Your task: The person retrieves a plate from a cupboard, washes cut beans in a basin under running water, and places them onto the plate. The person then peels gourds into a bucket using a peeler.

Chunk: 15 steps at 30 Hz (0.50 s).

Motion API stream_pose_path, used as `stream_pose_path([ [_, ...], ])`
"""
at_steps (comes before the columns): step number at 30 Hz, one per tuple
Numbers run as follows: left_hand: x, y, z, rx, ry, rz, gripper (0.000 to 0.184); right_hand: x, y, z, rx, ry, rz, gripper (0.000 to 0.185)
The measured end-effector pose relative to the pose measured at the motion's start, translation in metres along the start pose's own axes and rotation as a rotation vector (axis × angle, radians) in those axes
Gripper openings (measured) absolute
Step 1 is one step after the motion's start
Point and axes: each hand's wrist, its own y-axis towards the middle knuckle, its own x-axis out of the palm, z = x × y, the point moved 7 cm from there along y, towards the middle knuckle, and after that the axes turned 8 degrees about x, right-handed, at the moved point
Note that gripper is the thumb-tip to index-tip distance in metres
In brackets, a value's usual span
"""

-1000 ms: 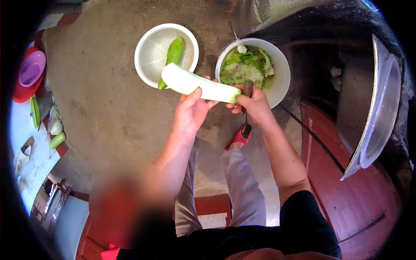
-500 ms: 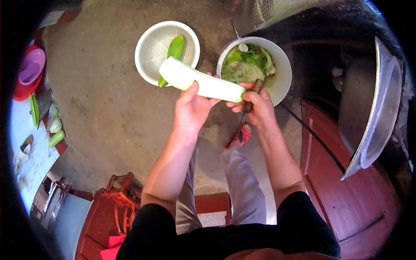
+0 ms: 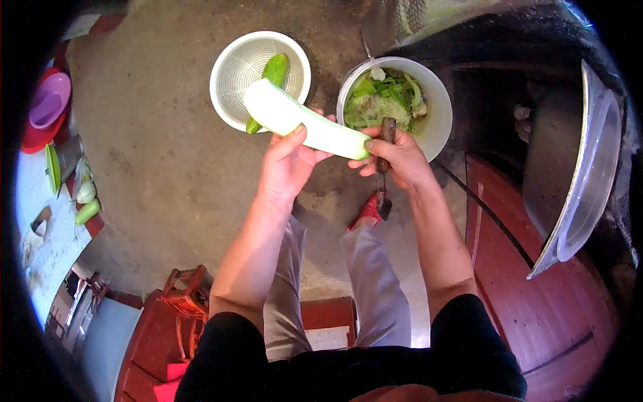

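Note:
A long, pale, peeled gourd (image 3: 288, 120) lies slantwise across both hands. My left hand (image 3: 288, 161) is closed around its middle from below, the thumb on top. At the narrower green end, my right hand (image 3: 402, 157) pinches the gourd with thumb and fingers. That same hand also holds a knife (image 3: 387, 134) by its brown wooden handle, with the dark blade hanging down toward my body. Behind the gourd's wide end sits a white colander (image 3: 224, 80) with a green cucumber (image 3: 274, 69) in it. A white bucket (image 3: 442, 127) of green vegetable scraps stands beyond my right hand.
On the right are a large metal-rimmed basin (image 3: 589, 174) and dark red wooden panels (image 3: 516, 268). A red wooden stool (image 3: 187, 291) stands at lower left. Purple and red basins (image 3: 50, 100) and several vegetables line the left edge. My red shoe (image 3: 365, 209) is below.
The gourd and both hands have shifted slightly left. The knife has turned more upright in my right hand, its blade now showing broader below.

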Motion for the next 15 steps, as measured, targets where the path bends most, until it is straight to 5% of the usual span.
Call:
stream_pose_path([
  [15,-0.005,-0.007,-0.008,0.095,0.091,0.090,0.044,-0.010,0.024,0.030,0.030,0.365,0.178,0.031],
])
